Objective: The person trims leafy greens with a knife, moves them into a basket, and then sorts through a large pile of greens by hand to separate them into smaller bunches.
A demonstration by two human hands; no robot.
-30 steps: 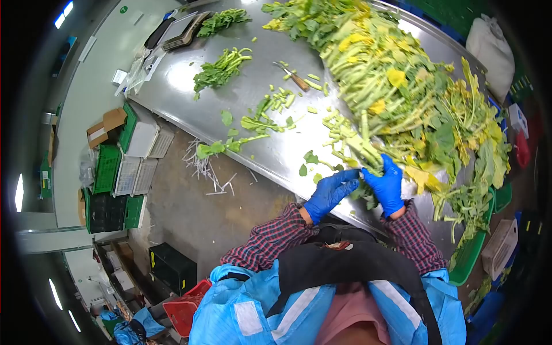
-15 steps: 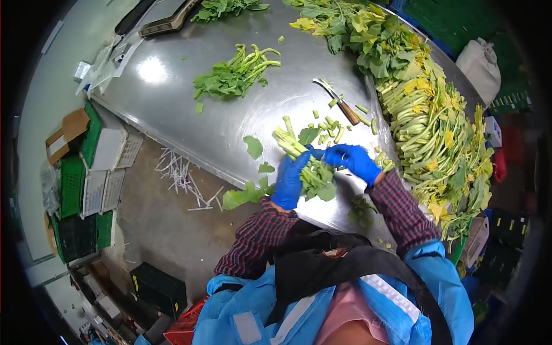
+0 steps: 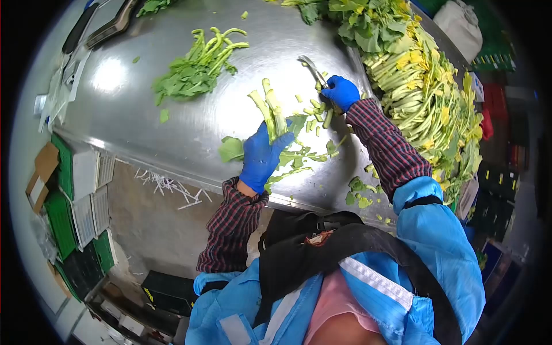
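While our left hand wraps its fingers round the stalks, which poke out past them, our right hand has its fingers closed on the knife, green bits just beside them. Looks like the knife-grabbing step to us; the next move probably needs a steady left grip and the knife over there.

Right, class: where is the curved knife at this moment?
In the head view, the curved knife is near the top, just right of centre, its handle end in the right hand, beside cut stem pieces.
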